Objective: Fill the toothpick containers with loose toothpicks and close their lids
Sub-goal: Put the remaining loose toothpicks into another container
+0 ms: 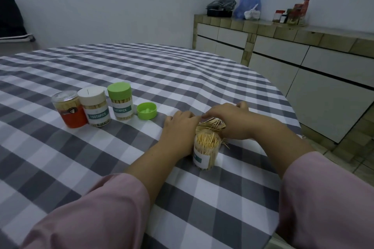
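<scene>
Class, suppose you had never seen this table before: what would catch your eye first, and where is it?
Probably the two hands, left hand and right hand, gathering a loose toothpick pile just behind an open toothpick container near the table's right edge. Next, three lidded containers stand in a row at left, a loose green lid beside them.

Checked tablecloth: matt woven cloth. Open container: clear glossy plastic, paper label. Loose toothpicks: pale wood. Green lid: smooth plastic.
</scene>
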